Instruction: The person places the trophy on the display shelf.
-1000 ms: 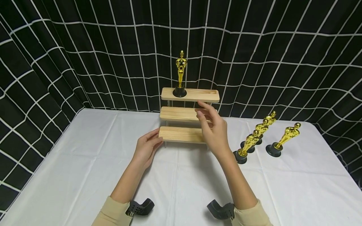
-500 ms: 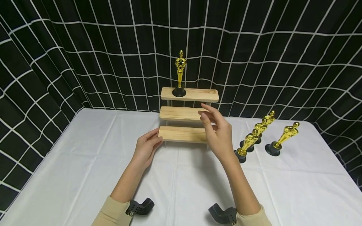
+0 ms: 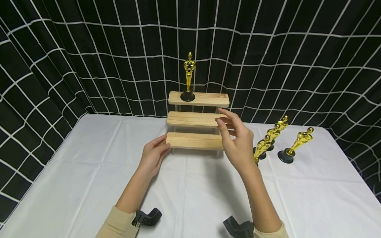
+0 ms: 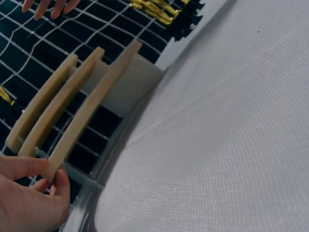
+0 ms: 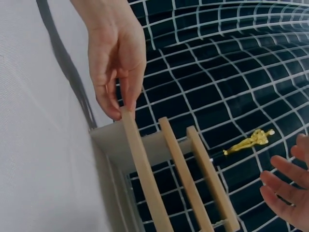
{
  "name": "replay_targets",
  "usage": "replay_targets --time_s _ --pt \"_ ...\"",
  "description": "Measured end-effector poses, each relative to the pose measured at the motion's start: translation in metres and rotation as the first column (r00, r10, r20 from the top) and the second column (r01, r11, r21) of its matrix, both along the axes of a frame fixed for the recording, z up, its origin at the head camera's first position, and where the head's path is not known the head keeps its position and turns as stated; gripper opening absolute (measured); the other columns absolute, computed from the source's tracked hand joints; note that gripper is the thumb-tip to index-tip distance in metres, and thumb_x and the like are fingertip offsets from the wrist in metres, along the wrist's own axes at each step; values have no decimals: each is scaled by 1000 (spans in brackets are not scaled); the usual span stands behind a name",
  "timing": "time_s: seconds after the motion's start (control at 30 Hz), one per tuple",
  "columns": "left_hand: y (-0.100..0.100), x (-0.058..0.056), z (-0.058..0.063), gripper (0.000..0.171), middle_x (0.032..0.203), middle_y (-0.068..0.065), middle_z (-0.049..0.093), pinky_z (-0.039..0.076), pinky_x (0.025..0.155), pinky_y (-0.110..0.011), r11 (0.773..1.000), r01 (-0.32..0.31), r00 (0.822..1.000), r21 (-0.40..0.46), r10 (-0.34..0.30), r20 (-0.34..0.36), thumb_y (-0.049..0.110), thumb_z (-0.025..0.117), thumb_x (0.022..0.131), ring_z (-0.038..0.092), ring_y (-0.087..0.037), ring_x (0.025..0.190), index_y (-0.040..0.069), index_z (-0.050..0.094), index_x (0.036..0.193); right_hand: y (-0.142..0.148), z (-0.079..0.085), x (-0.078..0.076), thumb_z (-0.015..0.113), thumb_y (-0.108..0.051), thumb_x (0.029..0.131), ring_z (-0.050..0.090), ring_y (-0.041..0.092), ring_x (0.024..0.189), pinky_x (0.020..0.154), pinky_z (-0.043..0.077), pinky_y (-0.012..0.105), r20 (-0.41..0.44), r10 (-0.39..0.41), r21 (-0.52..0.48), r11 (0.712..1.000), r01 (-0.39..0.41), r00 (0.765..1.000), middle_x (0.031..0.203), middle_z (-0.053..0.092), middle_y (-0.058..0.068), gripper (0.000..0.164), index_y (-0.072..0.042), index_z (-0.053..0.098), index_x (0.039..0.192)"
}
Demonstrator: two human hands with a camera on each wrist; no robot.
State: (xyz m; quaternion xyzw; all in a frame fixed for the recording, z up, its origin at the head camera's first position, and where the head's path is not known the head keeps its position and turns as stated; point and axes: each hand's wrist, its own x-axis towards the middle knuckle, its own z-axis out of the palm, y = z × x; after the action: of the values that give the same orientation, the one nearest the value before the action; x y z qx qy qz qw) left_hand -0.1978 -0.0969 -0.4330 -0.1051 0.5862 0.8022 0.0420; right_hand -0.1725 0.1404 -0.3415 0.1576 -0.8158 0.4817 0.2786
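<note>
A: Left hand [image 3: 153,157]?
B: Pinching bottom shelf [image 3: 193,141], left end — a light, level hold braces it best.
A: Gold statuette [image 3: 189,79]?
B: Upright on top shelf [image 3: 211,98], left of middle.
A: Right hand [image 3: 239,142]?
B: Fingers loose, holding nothing — best clear of shelf ends. Four more statuettes [image 3: 299,142] beyond, on white cloth [image 3: 312,205].

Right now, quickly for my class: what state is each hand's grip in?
Left hand: closed, pinching the left end of the bottom shelf.
Right hand: open, holding nothing.

Looks like a studio-style recording set: a white-gridded black curtain [image 3: 119,43] hangs behind and beside a cloth-covered table [image 3: 68,175].
</note>
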Motion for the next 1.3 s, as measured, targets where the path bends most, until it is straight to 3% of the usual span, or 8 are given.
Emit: replay_targets --time_s 0.4,0.6,0.83,0.97,1.07,1.3 --pt "0 1 2 52 151 -27 51 57 108 -26 1000 3 1000 3 -3 1 -11 56 101 53 -33 138 -10 47 152 6 17 12 64 -6 105 72 28 76 71 53 7 4 3 86 996 -4 1000 88 76 17 14 0 68 116" --pt "0 1 1 51 151 -26 52 57 107 -25 1000 2 1000 1 -2 1 -11 56 101 54 -33 138 -10 48 151 18 26 17 64 -7 105 69 22 73 68 53 8 35 -16 103 995 12 999 91 77 14 15 -1 68 119" --pt "0 0 1 51 151 -26 53 58 105 -24 1000 -5 1000 7 5 5 -11 57 100 55 -32 138 -10 48 151 39 38 22 66 -3 103 62 0 74 68 52 5 41 -77 101 992 72 996 96 76 18 21 3 67 123" --pt "0 -1 1 52 151 -25 53 58 105 -24 1000 -8 1000 6 8 8 -11 58 100 55 -32 138 -9 48 151 52 42 24 69 -4 101 63 -5 76 69 52 4 54 -101 91 991 96 993 99 75 17 25 2 67 125" --pt "0 -1 0 53 152 -25 52 58 105 -24 1000 -6 1000 6 6 6 -11 58 100 54 -32 138 -9 48 152 61 45 26 71 -4 100 63 -6 78 69 52 3 64 -140 81 988 134 988 100 74 10 28 0 67 128" --pt "0 -1 0 52 152 -26 52 57 107 -26 1000 -2 1000 4 2 0 -11 58 100 54 -32 138 -10 48 151 85 46 28 73 -7 100 62 -10 86 74 50 1 110 -243 91 968 234 964 99 61 -27 35 -4 66 135"
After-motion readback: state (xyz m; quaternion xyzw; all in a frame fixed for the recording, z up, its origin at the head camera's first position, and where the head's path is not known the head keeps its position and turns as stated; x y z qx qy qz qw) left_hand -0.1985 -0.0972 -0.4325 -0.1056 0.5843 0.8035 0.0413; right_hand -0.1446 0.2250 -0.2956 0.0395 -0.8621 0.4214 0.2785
